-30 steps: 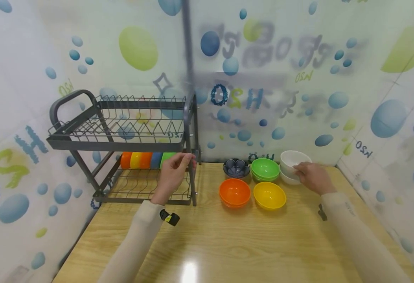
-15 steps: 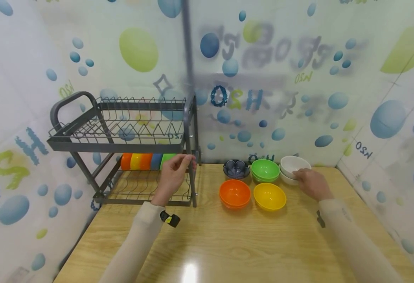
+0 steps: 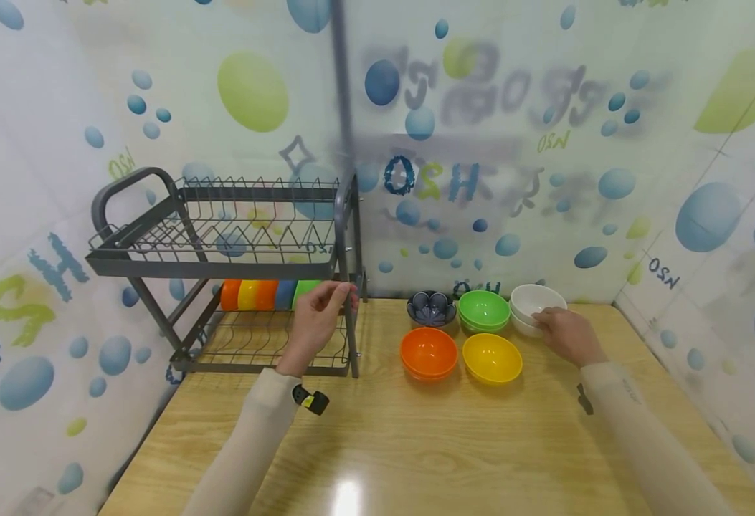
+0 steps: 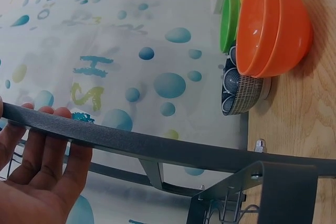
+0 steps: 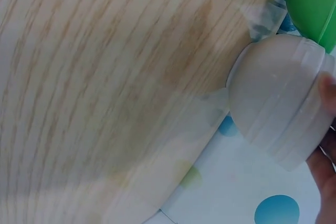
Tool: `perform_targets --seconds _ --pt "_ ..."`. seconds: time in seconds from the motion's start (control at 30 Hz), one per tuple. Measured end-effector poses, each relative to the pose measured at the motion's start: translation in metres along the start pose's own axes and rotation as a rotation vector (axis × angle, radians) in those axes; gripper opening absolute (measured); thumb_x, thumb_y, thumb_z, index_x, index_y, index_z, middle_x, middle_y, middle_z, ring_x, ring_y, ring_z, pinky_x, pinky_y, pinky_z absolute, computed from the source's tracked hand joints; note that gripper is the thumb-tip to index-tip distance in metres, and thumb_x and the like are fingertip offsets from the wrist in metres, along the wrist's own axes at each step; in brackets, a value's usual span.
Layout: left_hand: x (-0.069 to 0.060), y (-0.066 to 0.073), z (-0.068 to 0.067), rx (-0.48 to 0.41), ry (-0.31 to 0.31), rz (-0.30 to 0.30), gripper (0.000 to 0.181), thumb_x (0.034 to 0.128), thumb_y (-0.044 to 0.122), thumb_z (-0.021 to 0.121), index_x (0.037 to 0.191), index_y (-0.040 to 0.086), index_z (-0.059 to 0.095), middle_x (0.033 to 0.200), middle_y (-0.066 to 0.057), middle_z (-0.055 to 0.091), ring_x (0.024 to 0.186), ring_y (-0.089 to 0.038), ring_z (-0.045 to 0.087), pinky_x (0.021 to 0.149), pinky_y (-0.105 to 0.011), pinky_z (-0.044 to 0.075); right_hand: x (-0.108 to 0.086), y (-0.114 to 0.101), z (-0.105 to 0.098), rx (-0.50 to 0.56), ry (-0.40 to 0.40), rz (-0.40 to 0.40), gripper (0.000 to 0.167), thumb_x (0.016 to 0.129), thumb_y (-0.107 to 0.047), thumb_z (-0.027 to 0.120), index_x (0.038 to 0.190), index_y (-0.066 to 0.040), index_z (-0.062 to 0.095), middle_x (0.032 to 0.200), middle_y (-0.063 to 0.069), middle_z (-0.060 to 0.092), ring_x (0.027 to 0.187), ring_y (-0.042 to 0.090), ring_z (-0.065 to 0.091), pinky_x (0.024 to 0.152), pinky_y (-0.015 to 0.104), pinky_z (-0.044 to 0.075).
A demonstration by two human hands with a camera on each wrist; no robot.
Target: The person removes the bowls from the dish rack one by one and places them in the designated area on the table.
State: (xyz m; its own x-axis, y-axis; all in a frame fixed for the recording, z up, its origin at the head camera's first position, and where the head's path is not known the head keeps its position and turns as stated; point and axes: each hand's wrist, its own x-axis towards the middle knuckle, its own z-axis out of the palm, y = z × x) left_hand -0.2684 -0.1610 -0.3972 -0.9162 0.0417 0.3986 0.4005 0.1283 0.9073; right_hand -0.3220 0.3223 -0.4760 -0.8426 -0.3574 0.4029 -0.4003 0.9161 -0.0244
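Note:
My left hand (image 3: 317,315) holds the front right post of the dark dish rack (image 3: 209,269); in the left wrist view the fingers (image 4: 44,166) of that hand lie against the dark bar (image 4: 131,142), thumb mostly cut off. At the back right of the table, my right hand (image 3: 569,335) pinches the near right rim of the upper white bowl (image 3: 535,299), which sits nested in another white bowl. The right wrist view shows the white bowls (image 5: 278,87) from the side, close together, with the fingertips (image 5: 328,90) on the rim; the rest of the hand is partly out of frame.
Left of the white bowls are green bowls (image 3: 483,309) and a dark patterned bowl (image 3: 431,308). Orange bowls (image 3: 428,352) and a yellow bowl (image 3: 492,358) stand in front. Several colored dishes (image 3: 257,294) line the lower rack shelf. A printed curtain (image 3: 480,143) hangs behind.
The upper white bowl, raised and tilted a second ago, has come down into the lower one, and my right hand has lowered slightly with it. My left hand has kept its place on the rack.

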Motion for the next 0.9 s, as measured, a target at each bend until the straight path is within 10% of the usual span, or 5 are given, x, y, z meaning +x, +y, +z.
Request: perform_targets --seconds 0.63,0.9 --pt "0.001 -0.002 -0.001 -0.003 0.002 -0.017 0.043 0.1043 0.038 0.059 0.118 -0.002 0.069 0.107 -0.023 0.072 0.098 -0.042 0.070 0.086 -0.034 0.063 0.006 0.000 -0.005 0.147 -0.184 0.047 0.036 0.099 -0.020 0.065 0.126 0.003 0.067 0.127 0.027 0.066 0.118 0.045 0.058 0.105 0.063 0.048" --pt "0.000 -0.001 0.001 -0.011 0.000 -0.004 0.038 0.1048 0.037 0.058 0.115 0.002 0.070 0.106 -0.023 0.072 0.099 -0.047 0.069 0.085 -0.034 0.063 0.004 -0.005 -0.011 0.210 -0.126 0.032 0.049 0.097 -0.026 0.071 0.139 -0.003 0.059 0.143 0.027 0.057 0.132 0.049 0.048 0.113 0.068 0.038"
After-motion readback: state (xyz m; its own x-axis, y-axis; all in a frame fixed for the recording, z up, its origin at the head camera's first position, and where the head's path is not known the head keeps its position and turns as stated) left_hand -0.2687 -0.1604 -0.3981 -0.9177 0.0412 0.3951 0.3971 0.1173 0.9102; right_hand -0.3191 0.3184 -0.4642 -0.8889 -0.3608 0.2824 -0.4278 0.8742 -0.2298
